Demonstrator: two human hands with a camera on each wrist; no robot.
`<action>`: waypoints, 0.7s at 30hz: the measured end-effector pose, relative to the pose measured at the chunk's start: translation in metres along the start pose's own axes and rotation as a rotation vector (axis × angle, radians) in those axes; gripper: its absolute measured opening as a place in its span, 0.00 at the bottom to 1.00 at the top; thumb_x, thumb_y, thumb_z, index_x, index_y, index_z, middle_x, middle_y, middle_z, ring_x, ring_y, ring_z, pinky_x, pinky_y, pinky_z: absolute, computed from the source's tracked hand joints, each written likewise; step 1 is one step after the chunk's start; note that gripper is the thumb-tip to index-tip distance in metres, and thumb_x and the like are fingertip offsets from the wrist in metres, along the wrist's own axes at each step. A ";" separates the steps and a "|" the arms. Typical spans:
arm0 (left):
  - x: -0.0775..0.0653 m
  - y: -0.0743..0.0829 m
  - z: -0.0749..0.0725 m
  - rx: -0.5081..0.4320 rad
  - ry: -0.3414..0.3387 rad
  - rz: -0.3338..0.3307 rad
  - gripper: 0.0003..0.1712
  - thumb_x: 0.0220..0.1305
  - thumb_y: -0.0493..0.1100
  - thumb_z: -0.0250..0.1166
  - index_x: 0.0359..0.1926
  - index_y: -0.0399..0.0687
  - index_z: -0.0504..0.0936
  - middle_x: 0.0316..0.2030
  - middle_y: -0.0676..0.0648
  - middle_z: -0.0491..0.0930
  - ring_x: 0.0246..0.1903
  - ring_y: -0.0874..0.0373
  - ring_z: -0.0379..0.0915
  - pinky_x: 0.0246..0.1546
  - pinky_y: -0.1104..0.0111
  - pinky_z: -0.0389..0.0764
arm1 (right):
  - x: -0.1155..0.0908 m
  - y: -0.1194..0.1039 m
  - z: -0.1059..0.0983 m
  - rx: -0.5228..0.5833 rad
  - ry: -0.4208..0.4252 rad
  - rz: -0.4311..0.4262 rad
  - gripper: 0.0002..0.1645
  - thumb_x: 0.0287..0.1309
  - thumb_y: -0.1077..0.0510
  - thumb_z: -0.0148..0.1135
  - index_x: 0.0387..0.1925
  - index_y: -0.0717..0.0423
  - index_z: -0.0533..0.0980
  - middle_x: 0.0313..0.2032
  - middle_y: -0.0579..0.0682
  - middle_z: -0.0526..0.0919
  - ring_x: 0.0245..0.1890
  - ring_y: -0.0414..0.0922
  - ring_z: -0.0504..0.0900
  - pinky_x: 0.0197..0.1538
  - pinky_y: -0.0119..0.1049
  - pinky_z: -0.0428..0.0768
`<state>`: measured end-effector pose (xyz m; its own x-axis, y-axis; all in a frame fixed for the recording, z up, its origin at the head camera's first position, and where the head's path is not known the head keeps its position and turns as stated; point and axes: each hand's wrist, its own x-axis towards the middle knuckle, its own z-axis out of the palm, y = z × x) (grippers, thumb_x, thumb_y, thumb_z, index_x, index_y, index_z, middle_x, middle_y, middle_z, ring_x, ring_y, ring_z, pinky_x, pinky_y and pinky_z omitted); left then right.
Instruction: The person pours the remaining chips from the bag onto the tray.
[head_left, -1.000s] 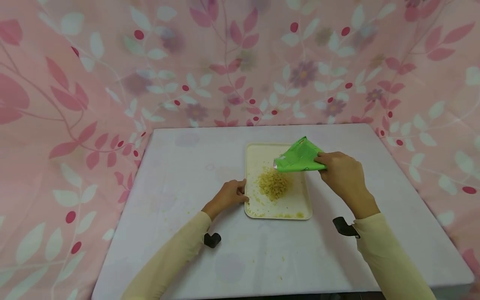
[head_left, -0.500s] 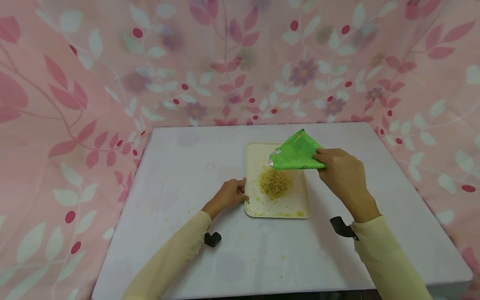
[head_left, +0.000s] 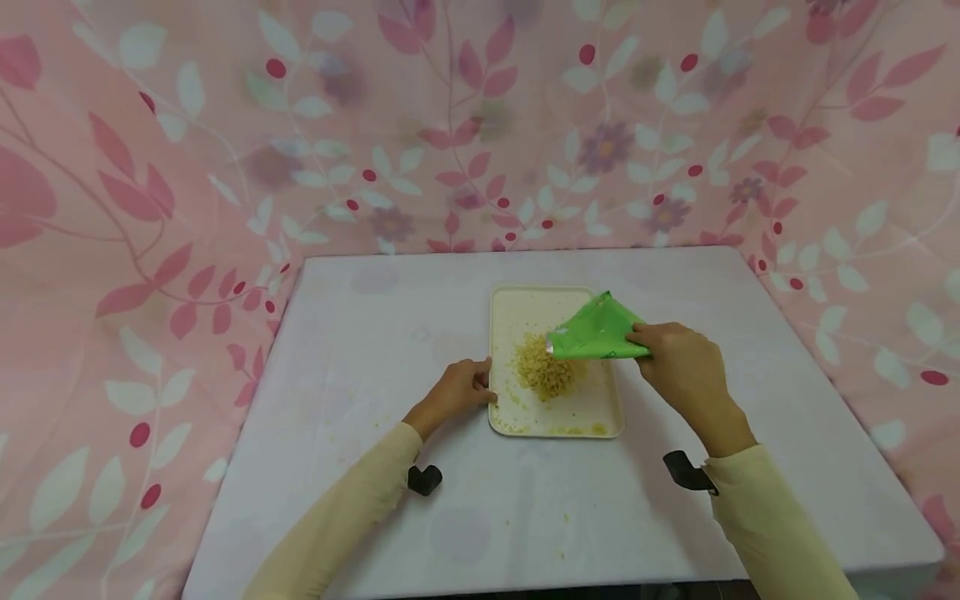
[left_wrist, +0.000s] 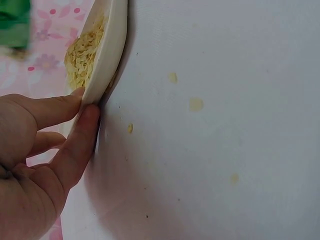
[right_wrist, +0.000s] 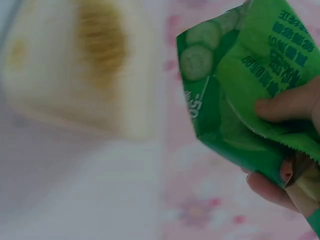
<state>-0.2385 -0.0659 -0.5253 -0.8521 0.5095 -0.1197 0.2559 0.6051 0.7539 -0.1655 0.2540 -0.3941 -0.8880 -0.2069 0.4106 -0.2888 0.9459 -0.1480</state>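
My right hand [head_left: 686, 367] grips a green chip bag [head_left: 596, 329], printed with cucumber slices, above the right side of a cream tray [head_left: 540, 304]. In the right wrist view, the thumb lies on the front of the crumpled bag [right_wrist: 270, 65] and other fingers are behind it. A heap of yellow crushed chips [head_left: 543, 375] lies in the middle of the tray; the bag hides part of it in the head view. At the tray's left edge, my left hand [head_left: 453, 390] holds the rim by its fingertips, as the left wrist view shows [left_wrist: 45, 165].
A white cloth covers the table [head_left: 375, 333]. Small crumbs [left_wrist: 130, 128] are scattered on it left of the tray and near the front edge. A pink floral curtain [head_left: 480, 125] hangs behind and on both sides. Black wrist mounts [head_left: 425, 480] sit at the cuffs.
The right hand and chip bag rise slightly, then come down lower over the tray. The left hand, tray and crushed chips stay in place.
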 end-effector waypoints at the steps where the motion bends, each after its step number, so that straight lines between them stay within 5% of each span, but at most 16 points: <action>1: 0.000 0.000 0.000 0.001 -0.003 -0.006 0.38 0.53 0.38 0.75 0.64 0.34 0.72 0.35 0.49 0.77 0.31 0.62 0.74 0.33 0.71 0.77 | -0.001 0.002 0.003 0.006 -0.023 0.008 0.16 0.45 0.69 0.70 0.39 0.54 0.87 0.37 0.58 0.87 0.31 0.59 0.83 0.18 0.54 0.75; 4: 0.001 0.000 0.000 0.007 -0.011 -0.013 0.36 0.54 0.39 0.75 0.63 0.34 0.73 0.35 0.49 0.77 0.31 0.62 0.74 0.33 0.71 0.76 | -0.004 0.005 0.002 0.015 -0.021 0.019 0.16 0.45 0.68 0.70 0.39 0.54 0.87 0.36 0.59 0.86 0.30 0.61 0.83 0.19 0.54 0.75; 8: 0.001 0.003 -0.001 0.000 -0.007 -0.015 0.33 0.53 0.38 0.76 0.60 0.35 0.76 0.34 0.49 0.77 0.31 0.61 0.74 0.33 0.70 0.77 | -0.004 -0.001 -0.013 0.014 0.118 -0.012 0.19 0.43 0.71 0.69 0.40 0.55 0.87 0.43 0.54 0.86 0.39 0.57 0.84 0.24 0.54 0.78; 15: 0.002 0.003 0.000 0.014 -0.005 -0.023 0.32 0.53 0.39 0.76 0.59 0.36 0.77 0.34 0.49 0.77 0.31 0.62 0.74 0.33 0.71 0.76 | -0.001 0.000 -0.007 -0.036 0.029 -0.015 0.18 0.41 0.70 0.69 0.38 0.56 0.87 0.43 0.55 0.86 0.37 0.60 0.83 0.18 0.55 0.75; 21: 0.002 0.005 -0.001 0.006 -0.008 -0.019 0.35 0.53 0.39 0.75 0.62 0.35 0.75 0.34 0.49 0.77 0.31 0.61 0.74 0.33 0.70 0.76 | -0.001 -0.010 -0.027 -0.043 0.154 -0.067 0.19 0.41 0.72 0.68 0.39 0.57 0.87 0.43 0.54 0.86 0.41 0.54 0.84 0.23 0.54 0.79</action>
<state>-0.2399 -0.0624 -0.5211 -0.8532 0.5027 -0.1390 0.2424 0.6181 0.7478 -0.1516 0.2515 -0.3684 -0.8009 -0.2327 0.5517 -0.3274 0.9416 -0.0782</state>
